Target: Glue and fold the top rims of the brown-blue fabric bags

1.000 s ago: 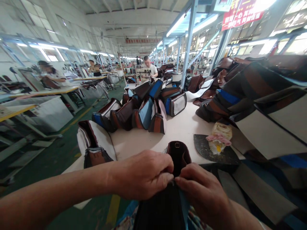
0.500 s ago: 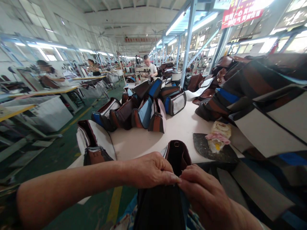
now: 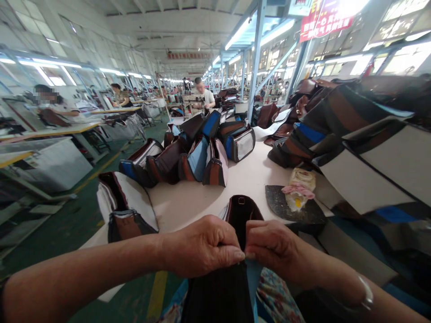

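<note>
Nearest, the left hand (image 3: 207, 246) and right hand (image 3: 271, 246) pinch the mouth edge of a dark open handbag (image 3: 220, 291) at the near edge of the worktop (image 3: 188, 197); likely light, soft-sided, best held by that edge. Farther left stand more handbags (image 3: 193, 163).

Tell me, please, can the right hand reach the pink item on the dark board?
Probably yes: nothing visible blocks the pink item, though the right hand is occupied pinching at the dark bag.

A silvery bangle (image 3: 367, 291) circles the right wrist (image 3: 348, 285) — dark sleeve (image 3: 2, 299) on the left arm (image 3: 84, 273), floral-print clothing (image 3: 278, 294) below.
</note>
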The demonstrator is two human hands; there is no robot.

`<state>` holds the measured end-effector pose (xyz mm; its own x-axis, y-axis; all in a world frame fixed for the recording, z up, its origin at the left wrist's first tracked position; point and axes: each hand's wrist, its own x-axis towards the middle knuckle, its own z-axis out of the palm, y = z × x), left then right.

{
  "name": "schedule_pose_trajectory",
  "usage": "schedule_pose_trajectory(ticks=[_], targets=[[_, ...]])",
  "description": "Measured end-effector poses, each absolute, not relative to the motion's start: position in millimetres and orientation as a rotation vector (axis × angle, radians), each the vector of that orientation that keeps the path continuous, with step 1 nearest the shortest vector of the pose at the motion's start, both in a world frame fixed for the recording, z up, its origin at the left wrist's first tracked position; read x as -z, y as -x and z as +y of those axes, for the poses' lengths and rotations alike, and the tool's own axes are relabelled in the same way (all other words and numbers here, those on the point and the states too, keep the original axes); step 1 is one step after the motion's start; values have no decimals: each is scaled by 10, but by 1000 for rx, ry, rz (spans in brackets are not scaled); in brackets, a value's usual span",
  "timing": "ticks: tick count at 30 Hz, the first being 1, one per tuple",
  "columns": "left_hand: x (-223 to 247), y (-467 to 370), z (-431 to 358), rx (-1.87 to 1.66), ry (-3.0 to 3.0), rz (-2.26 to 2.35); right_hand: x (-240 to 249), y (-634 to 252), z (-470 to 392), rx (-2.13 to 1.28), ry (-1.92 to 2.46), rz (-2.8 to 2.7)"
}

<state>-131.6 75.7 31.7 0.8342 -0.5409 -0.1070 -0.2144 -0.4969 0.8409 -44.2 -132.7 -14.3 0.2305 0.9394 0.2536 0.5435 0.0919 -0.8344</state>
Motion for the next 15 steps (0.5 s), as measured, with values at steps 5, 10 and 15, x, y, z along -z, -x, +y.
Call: schedule_pose_trajectory(ticks=[5, 10, 15], targets=[[-274, 1279, 815, 517, -2053, -474, 273, 284, -1332, -764, 1405, -1200], [-339, 1237, 876, 579, -2036, -353, 111, 288, -1307, -808, 1417, -1210], [-499, 1154, 938, 636, -2179, -525, 209, 437, -1261, -510, 1472, -1255]])
